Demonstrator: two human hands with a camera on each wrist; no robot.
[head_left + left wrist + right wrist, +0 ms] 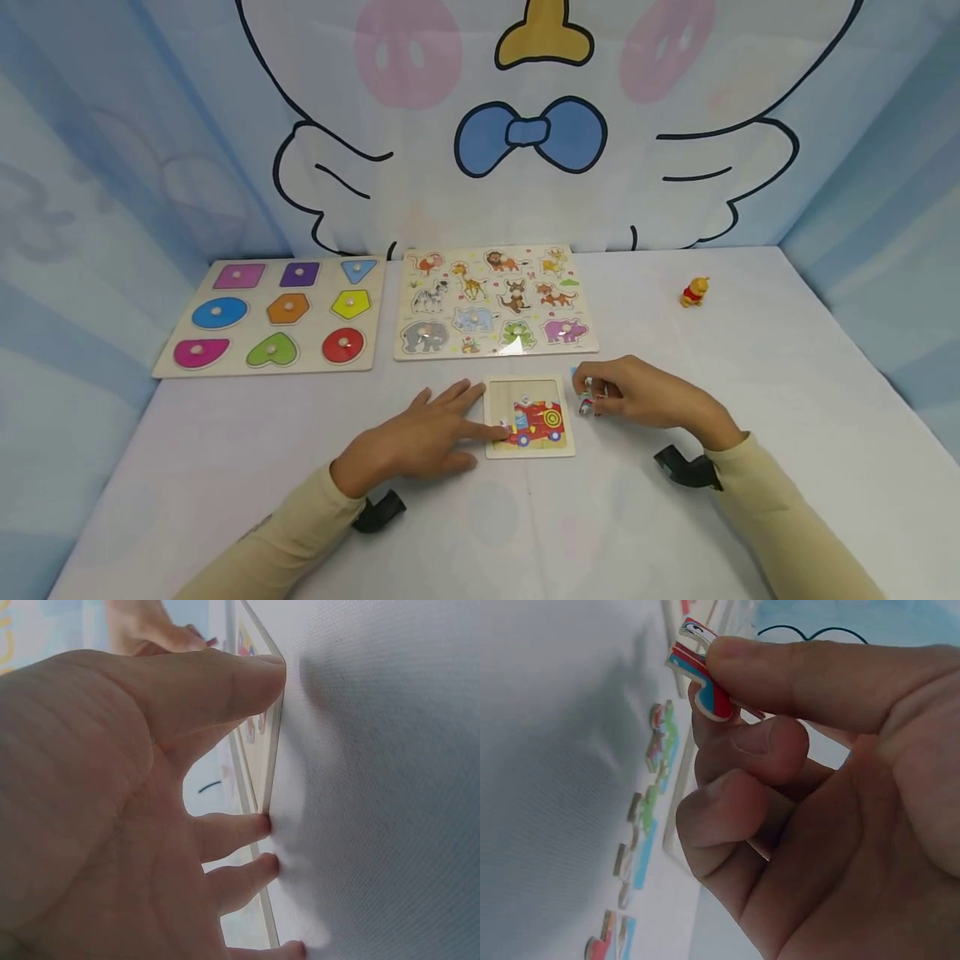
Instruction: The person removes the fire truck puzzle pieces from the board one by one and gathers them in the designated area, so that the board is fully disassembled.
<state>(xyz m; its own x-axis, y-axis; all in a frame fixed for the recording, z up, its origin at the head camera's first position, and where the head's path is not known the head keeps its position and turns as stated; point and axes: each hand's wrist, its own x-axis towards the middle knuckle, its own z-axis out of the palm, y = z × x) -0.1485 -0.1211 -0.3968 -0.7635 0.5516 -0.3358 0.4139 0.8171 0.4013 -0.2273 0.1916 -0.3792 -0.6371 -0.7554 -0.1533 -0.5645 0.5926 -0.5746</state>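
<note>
My left hand lies spread at the left side of a small square jigsaw puzzle board. Its index fingertip rests on the board, by the red vehicle picture made up of fitted pieces. In the left wrist view the fingers reach the white cloth beside the board's edge. Just right of the board, my right hand pinches a puzzle piece in red, blue and white between thumb and fingers. Whether a second piece is stacked with it, I cannot tell. In the right wrist view several loose puzzle pieces lie past the fingers.
Behind the small board stands an animal peg puzzle, with a shape peg puzzle to its left. A small yellow bear figurine in a red shirt is at the back right. A printed curtain closes off the back.
</note>
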